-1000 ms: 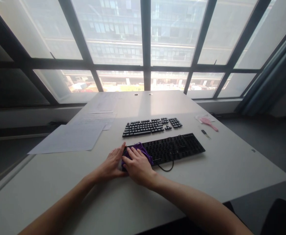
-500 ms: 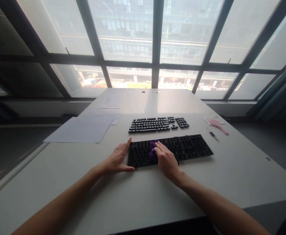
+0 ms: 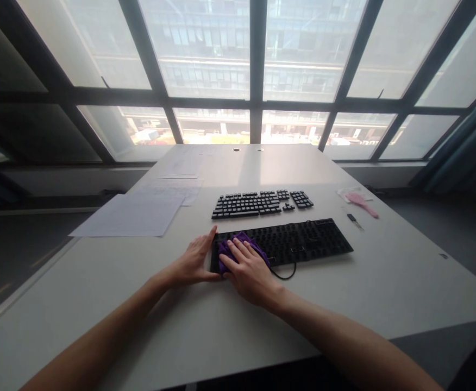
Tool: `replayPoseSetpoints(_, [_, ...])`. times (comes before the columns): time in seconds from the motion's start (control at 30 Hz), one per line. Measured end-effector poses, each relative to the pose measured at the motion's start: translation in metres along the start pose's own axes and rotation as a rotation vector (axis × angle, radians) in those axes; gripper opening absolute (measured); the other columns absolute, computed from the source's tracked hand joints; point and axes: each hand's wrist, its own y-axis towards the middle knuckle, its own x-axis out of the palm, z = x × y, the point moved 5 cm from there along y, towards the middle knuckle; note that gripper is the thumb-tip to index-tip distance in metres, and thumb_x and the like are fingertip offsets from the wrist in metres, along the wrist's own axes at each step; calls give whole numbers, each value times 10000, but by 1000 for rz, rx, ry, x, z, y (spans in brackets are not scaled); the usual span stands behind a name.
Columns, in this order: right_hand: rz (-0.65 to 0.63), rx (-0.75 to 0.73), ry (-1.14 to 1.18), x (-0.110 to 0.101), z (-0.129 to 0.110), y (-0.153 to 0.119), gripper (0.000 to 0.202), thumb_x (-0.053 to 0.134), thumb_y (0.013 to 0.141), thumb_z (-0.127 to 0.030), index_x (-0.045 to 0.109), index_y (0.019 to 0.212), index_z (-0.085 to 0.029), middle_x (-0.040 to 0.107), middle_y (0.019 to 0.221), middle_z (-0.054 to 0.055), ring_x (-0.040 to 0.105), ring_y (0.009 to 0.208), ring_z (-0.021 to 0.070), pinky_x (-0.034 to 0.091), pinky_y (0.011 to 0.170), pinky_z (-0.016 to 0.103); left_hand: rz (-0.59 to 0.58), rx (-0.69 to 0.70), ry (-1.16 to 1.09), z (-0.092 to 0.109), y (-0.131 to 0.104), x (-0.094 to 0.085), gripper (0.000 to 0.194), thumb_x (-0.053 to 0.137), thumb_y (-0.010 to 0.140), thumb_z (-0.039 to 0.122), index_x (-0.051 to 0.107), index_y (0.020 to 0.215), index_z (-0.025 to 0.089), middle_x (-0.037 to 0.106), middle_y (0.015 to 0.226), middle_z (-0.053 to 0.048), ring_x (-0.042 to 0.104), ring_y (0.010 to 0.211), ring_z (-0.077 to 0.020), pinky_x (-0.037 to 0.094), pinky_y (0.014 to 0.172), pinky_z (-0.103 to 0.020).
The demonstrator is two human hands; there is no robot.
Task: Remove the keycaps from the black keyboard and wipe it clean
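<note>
A black keyboard base without its keycaps lies on the white table, slightly slanted. My left hand holds its left end, with a finger at the far corner and the thumb at the near corner. Under the fingers of my right hand is a bunched purple cloth, pressed onto the left part of the base. The cloth and hand hide that part. A black cable loops out from the near edge of the base.
Behind the base, loose black keycaps are laid out in keyboard order. White paper sheets lie at the left. A pink brush and a small tool with a black handle lie at the right. Windows stand beyond the table.
My right hand and the purple cloth have moved left along the base, close to my left hand. More of the cloth shows, and the cable loop has come into view. My left hand stays at the end.
</note>
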Motion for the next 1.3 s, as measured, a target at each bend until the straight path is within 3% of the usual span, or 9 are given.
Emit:
replayPoseSetpoints(0.13, [-43,26,-51,6,1,-1,407,622,957,-322,592,1345,-203,470,1522,138,382,1444,287,310,1192,458,1,8,-2,-1,-1,0,1319,744,723,640,-194,1559,239,287,1567,-229,305,1435,-431,266,1159,-585])
replayPoseSetpoints(0.43, [11,155,-73,-2,16,-14,335,520,971,-120,626,1289,-121,510,1486,161,401,1434,271,326,1184,428,-6,-1,-18,1,-1,-2,1281,745,717,653,-117,1578,258,309,1556,-209,319,1429,-416,283,1155,-575])
replayPoseSetpoints(0.57, [75,290,-92,-16,39,-24,365,440,968,-62,655,1258,-119,539,1457,167,441,1410,265,341,1172,448,-23,-17,-31,2,-2,-3,1266,741,721,658,-106,1580,271,286,1571,-206,300,1437,-422,286,1151,-585])
replayPoseSetpoints(0.67, [152,410,-92,-29,64,-27,310,450,983,-115,710,1152,-130,588,1408,165,491,1371,280,352,1165,467,-28,-25,-30,3,-2,-5,1263,744,717,658,-91,1583,273,261,1588,-204,284,1441,-440,284,1149,-595])
replayPoseSetpoints(0.77, [251,424,-47,-38,77,-26,285,487,986,-174,707,1167,-172,611,1390,128,529,1338,272,374,1157,457,-32,-24,-27,3,-2,-5,1259,735,719,671,-88,1584,273,268,1584,-203,287,1438,-440,283,1149,-593])
replayPoseSetpoints(0.9, [298,297,56,-32,60,-19,305,480,1002,-203,671,1239,-191,583,1425,112,492,1373,248,351,1178,448,-25,0,-30,2,-1,-3,1267,726,719,685,-107,1580,274,289,1567,-199,290,1438,-425,264,1161,-583])
replayPoseSetpoints(1.1, [71,80,37,-2,17,-11,345,617,945,-214,647,1288,-194,521,1482,134,439,1410,283,334,1180,469,-4,21,-24,1,-1,-2,1273,735,721,668,-122,1577,276,288,1566,-196,298,1438,-412,266,1164,-569])
replayPoseSetpoints(1.3, [98,166,18,-5,27,-12,276,525,959,-108,718,1143,-182,623,1381,114,550,1319,253,374,1158,428,-9,16,-22,2,-1,-3,1259,736,718,668,-85,1584,267,317,1558,-195,320,1430,-411,284,1156,-566])
